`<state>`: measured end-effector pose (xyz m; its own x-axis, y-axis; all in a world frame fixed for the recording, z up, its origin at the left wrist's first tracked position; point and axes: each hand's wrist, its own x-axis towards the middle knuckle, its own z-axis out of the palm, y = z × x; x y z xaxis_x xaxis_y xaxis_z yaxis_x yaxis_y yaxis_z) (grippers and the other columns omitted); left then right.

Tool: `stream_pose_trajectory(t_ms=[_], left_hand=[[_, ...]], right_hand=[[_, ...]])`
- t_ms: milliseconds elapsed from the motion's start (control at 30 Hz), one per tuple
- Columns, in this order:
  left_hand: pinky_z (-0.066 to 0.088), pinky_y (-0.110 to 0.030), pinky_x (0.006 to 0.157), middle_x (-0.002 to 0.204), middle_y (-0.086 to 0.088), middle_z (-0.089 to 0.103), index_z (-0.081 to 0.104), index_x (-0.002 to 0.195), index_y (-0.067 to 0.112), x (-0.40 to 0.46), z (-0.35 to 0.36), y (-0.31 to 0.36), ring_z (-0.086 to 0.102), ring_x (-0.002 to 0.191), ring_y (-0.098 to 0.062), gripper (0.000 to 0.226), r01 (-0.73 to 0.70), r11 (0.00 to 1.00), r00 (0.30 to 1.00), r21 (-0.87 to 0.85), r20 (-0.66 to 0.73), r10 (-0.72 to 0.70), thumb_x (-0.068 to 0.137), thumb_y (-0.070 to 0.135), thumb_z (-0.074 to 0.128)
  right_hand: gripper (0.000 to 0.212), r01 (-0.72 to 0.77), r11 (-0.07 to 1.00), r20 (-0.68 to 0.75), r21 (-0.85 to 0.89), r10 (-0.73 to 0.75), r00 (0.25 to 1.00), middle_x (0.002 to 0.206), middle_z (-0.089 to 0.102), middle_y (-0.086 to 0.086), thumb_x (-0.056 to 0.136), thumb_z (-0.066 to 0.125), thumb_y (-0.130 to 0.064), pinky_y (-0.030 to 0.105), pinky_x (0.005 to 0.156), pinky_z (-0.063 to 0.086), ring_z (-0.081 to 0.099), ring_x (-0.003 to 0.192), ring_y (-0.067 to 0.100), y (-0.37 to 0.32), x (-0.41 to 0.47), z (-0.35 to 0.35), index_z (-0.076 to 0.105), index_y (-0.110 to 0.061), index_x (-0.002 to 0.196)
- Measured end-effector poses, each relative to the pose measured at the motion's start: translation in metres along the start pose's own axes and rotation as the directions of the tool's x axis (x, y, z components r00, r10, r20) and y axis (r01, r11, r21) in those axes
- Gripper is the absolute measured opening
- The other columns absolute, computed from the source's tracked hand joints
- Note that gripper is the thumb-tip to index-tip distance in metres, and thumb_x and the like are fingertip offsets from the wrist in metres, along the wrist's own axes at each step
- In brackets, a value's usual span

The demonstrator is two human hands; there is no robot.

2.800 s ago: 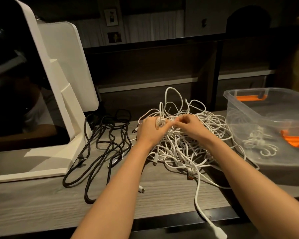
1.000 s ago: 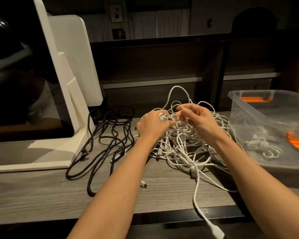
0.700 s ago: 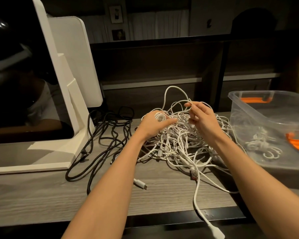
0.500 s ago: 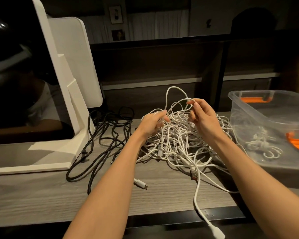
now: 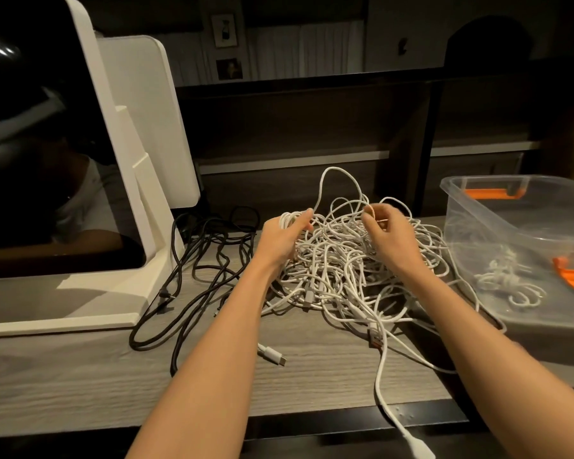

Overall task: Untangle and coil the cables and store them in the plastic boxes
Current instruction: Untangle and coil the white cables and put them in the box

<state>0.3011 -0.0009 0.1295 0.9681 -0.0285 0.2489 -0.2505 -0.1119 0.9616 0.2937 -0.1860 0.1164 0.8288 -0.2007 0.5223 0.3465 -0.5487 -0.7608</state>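
White-framed monitor (image 5: 63, 144) with dark screen, standing at left on grey wood-grain desk (image 5: 80, 385); dark shelving (image 5: 312, 127) behind; two small pictures (image 5: 224, 29) on far wall.

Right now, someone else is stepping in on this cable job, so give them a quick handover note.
Left hand grips a small coil of white cable at the left top of the white tangle.
Right hand pinches a strand over the pile.
Black cables lie loose on the table, left of the tangle.
Done: one white bundle sits in the clear plastic box.
Left: finish this coil, untangle the remaining white cables, coil the black ones, box all.
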Motion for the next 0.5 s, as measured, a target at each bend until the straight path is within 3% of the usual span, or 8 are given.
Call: stream_pose_trajectory(t_ms=[67, 167, 233, 300, 400, 500], left_hand=[[0.029, -0.016, 0.043, 0.04, 0.012, 0.036, 0.064, 0.068, 0.012, 0.001, 0.001, 0.001, 0.03, 0.038, -0.003, 0.037, -0.06, 0.998, 0.998, 0.029, -0.032, 0.061, 0.098, 0.033, 0.056], [0.031, -0.012, 0.049, 0.039, 0.015, 0.046, 0.068, 0.07, 0.007, 0.002, 0.006, 0.002, 0.045, 0.041, 0.002, 0.039, -0.179, 0.958, 0.977, 0.223, -0.072, 0.2, 0.099, 0.029, 0.054], [0.034, -0.015, 0.054, 0.05, 0.012, 0.052, 0.072, 0.078, 0.004, 0.003, 0.01, 0.0, 0.05, 0.052, 0.002, 0.038, -0.219, 0.924, 0.961, 0.314, -0.096, 0.261, 0.099, 0.031, 0.054], [0.039, -0.023, 0.059, 0.063, -0.002, 0.06, 0.071, 0.083, 0.002, 0.004, 0.011, -0.003, 0.055, 0.064, -0.009, 0.038, -0.246, 0.893, 0.943, 0.378, -0.121, 0.311, 0.098, 0.032, 0.055], [0.044, -0.023, 0.063, 0.074, 0.0, 0.063, 0.07, 0.091, 0.007, 0.001, 0.013, -0.002, 0.058, 0.069, -0.008, 0.026, -0.286, 0.916, 0.921, 0.282, -0.184, 0.344, 0.095, 0.03, 0.06], [0.04, -0.019, 0.053, 0.059, 0.011, 0.056, 0.07, 0.091, 0.011, -0.003, 0.014, 0.006, 0.049, 0.054, -0.006, 0.024, -0.272, 0.961, 0.942, 0.046, -0.194, 0.276, 0.096, 0.031, 0.057]], right_hand=[[0.042, 0.106, 0.989, -0.047, -0.108, -0.111, 0.993, 0.117, 0.043, -0.003, 0.094, 0.055, -0.013, 0.024, 0.094, 0.036, 0.039, 0.11, 0.01, -0.002, -0.002, -0.001, 0.047, -0.013, 0.135], [0.05, 0.365, 0.914, 0.046, -0.176, -0.363, 0.931, 0.117, 0.052, -0.002, 0.086, 0.054, 0.008, 0.019, 0.097, 0.034, 0.04, 0.11, 0.007, -0.009, -0.009, -0.003, 0.056, -0.015, 0.13], [0.049, 0.376, 0.924, 0.2, -0.074, -0.355, 0.913, 0.118, 0.06, 0.001, 0.085, 0.051, 0.012, 0.02, 0.098, 0.042, 0.052, 0.106, 0.007, -0.015, -0.014, 0.001, 0.057, -0.013, 0.127], [0.045, 0.298, 0.954, 0.333, -0.025, -0.273, 0.902, 0.122, 0.061, 0.001, 0.089, 0.052, 0.005, 0.029, 0.103, 0.045, 0.056, 0.112, 0.01, -0.017, -0.016, 0.007, 0.053, -0.013, 0.13], [0.029, 0.317, 0.927, 0.333, -0.203, -0.239, 0.912, 0.123, 0.062, -0.004, 0.096, 0.053, -0.018, 0.037, 0.108, 0.035, 0.055, 0.116, 0.011, -0.016, -0.015, 0.011, 0.054, -0.019, 0.125], [0.031, 0.302, 0.869, 0.26, -0.392, -0.21, 0.942, 0.13, 0.056, -0.009, 0.098, 0.048, -0.032, 0.034, 0.104, 0.02, 0.048, 0.122, 0.009, -0.017, -0.015, 0.014, 0.05, -0.025, 0.129]])
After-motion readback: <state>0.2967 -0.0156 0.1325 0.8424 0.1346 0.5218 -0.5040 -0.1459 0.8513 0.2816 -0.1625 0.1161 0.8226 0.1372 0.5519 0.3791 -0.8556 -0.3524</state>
